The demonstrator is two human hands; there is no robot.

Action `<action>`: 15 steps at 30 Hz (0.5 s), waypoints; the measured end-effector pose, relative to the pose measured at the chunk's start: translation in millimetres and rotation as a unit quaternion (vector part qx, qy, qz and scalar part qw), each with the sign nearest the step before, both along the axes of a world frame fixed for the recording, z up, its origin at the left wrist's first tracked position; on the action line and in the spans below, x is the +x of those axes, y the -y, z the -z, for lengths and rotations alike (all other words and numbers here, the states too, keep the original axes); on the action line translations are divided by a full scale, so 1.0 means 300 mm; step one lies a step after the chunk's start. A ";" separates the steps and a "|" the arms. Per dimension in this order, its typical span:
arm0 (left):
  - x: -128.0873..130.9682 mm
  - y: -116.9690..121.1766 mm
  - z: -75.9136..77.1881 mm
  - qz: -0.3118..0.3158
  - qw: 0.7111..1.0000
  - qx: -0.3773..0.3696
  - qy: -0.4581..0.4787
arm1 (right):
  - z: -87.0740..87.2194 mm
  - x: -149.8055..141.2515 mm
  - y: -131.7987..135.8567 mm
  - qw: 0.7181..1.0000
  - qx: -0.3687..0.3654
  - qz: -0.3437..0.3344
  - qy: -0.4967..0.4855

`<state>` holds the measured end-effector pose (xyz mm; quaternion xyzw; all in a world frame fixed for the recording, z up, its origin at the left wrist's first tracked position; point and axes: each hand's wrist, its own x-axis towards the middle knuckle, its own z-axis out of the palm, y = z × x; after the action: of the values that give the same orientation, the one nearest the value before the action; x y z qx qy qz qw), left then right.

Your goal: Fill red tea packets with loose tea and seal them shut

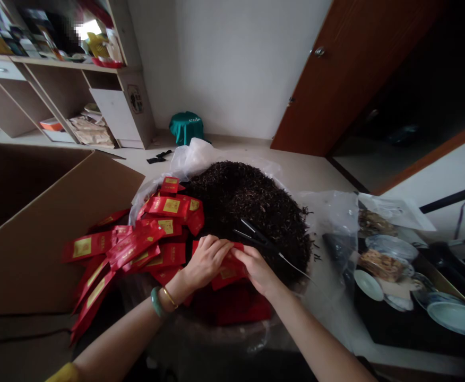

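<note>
Both of my hands meet over a red packet [227, 275] with a yellow label, near the front of a heap of dark, dried leaf-like strands [252, 196]. My left hand [208, 259], with a green bangle and a gold bracelet at its wrist, has its fingers closed over the packet's upper edge. At the same edge, my right hand [255, 267] pinches the right corner. Just behind the right hand, a black two-armed tool [258, 236] with a pale cord lies on the heap. Several filled-looking red packets [137, 245] are piled to the left.
A large open cardboard box [61, 228] stands at the left. Clear plastic sheeting [195, 156] surrounds the heap. Dishes [455, 314] and a bag of brownish pieces [381, 264] sit on a dark surface at right. Behind are a teal-covered stool [187, 127], a desk [69, 64] and a brown door [352, 69].
</note>
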<state>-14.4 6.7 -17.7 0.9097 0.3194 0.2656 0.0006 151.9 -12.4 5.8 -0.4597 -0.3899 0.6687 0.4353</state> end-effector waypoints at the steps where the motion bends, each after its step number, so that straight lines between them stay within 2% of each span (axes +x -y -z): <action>1: -0.001 0.001 -0.001 -0.001 1.000 -0.002 -0.003 | -0.001 0.001 0.000 1.000 -0.013 -0.007 -0.019; 7: -0.002 -0.013 -0.002 -0.007 1.000 -0.006 -0.004 | 0.004 0.003 -0.002 0.994 -0.035 -0.057 -0.084; 11: -0.002 -0.017 -0.009 -0.011 1.000 0.007 -0.013 | 0.002 0.011 -0.006 0.995 -0.025 -0.068 -0.074; 15: -0.001 -0.009 -0.022 -0.057 0.997 0.002 -0.048 | 0.002 0.024 -0.006 0.997 0.005 -0.071 -0.030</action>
<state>-14.8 9.4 -11.1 0.9018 0.3698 0.2214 -0.0318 158.9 -10.5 5.3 -0.4087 -0.4114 0.7094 0.4006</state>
